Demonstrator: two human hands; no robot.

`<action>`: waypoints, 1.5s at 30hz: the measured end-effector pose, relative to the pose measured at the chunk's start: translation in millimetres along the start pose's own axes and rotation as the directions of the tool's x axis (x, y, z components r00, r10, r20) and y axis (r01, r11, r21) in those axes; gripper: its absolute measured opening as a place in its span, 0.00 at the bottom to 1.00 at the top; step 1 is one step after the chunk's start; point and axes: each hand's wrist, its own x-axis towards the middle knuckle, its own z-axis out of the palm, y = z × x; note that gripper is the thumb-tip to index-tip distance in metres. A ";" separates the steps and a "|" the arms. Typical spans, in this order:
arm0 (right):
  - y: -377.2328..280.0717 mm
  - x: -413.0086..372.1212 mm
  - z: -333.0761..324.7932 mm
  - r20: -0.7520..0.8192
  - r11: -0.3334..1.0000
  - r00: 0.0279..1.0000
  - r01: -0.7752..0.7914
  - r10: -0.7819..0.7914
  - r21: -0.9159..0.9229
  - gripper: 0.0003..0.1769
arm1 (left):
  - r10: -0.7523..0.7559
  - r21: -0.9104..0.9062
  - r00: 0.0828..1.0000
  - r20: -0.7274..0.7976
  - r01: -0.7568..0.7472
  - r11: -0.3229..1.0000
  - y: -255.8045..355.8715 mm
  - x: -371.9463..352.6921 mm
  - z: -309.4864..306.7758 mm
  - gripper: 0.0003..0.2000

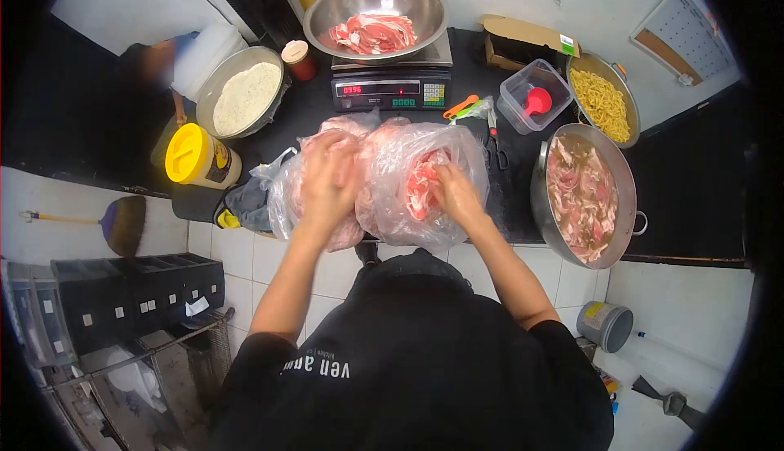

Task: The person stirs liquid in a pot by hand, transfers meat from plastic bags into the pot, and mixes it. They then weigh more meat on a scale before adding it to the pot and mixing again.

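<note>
Two clear plastic bags of raw meat lie side by side at the near edge of the black table. My right hand point(456, 196) is at the mouth of the right bag point(384, 198), its fingers closed on red sliced meat point(424, 183). Motion smears my left hand point(330, 175), which is over the left bag point(286, 198); its fingers cannot be made out. Beyond the bags, a steel bowl point(320, 12) with sliced meat point(377, 35) sits on a digital scale point(390, 90) with a lit red display.
Left: a bowl of white powder point(247, 98), a yellow-lidded tub point(196, 155), a red container point(300, 61). Right: scissors point(493, 137), a clear box point(535, 96) with a red scoop, noodles point(603, 104), a large pan of meat point(581, 194). Another person stands at the upper left.
</note>
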 end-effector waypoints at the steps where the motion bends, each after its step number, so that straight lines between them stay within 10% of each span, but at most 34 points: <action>1: 12.5 5.6 2.9 -0.032 0.998 0.999 -0.014 0.016 0.057 0.20 | 0.060 -0.026 0.998 0.034 -0.059 0.998 10.5 5.7 16.8 0.12; 4: 4.9 14.2 -50.5 0.173 0.922 0.941 -0.324 0.291 0.211 0.16 | 0.161 0.026 0.950 0.267 -0.174 0.984 31.9 15.8 55.2 0.11; 8: 8.0 11.0 -80.3 0.189 0.820 0.940 -0.339 0.283 0.462 0.16 | 0.037 0.380 0.896 0.443 -0.224 0.897 16.4 5.5 106.8 0.18; 10: -25.6 11.6 -94.1 0.379 0.453 0.857 -0.509 0.350 0.732 0.14 | -0.010 0.411 0.902 0.431 -0.186 0.892 9.9 5.8 114.8 0.20; 14: -37.8 21.5 -50.1 0.382 0.201 0.863 -0.460 0.331 0.865 0.17 | 0.002 0.315 0.896 0.445 -0.158 0.936 5.7 13.4 110.3 0.23; 19: -7.2 14.7 -5.8 0.359 0.620 0.895 -0.443 0.264 0.648 0.26 | 0.065 0.219 0.903 0.425 -0.172 0.960 17.6 7.9 101.2 0.21; 21: 0.3 4.0 -13.3 0.243 0.959 0.963 -0.173 0.117 0.226 0.28 | 0.069 0.229 0.900 0.430 -0.183 0.956 24.6 1.9 96.4 0.20; 22: -9.8 3.5 -30.7 0.436 0.772 0.878 -0.415 0.200 0.481 0.25 | 0.109 0.184 0.908 0.404 -0.197 0.963 30.4 -0.7 91.1 0.19; 31: -34.2 20.4 -131.3 0.488 0.840 0.868 -0.327 0.086 0.433 0.20 | 0.083 -0.099 0.957 0.277 -0.057 0.993 14.4 -16.6 19.1 0.16; 36: -39.8 54.2 -152.7 0.446 0.884 0.888 -0.293 0.110 0.365 0.20 | -0.508 -0.406 0.835 0.212 0.548 0.731 -71.0 -21.2 -12.6 0.17; 45: -80.0 169.2 -148.5 0.462 0.990 0.883 -0.130 0.087 0.062 0.20 | -0.709 -0.607 0.699 0.090 0.603 0.518 -155.5 69.4 -68.2 0.23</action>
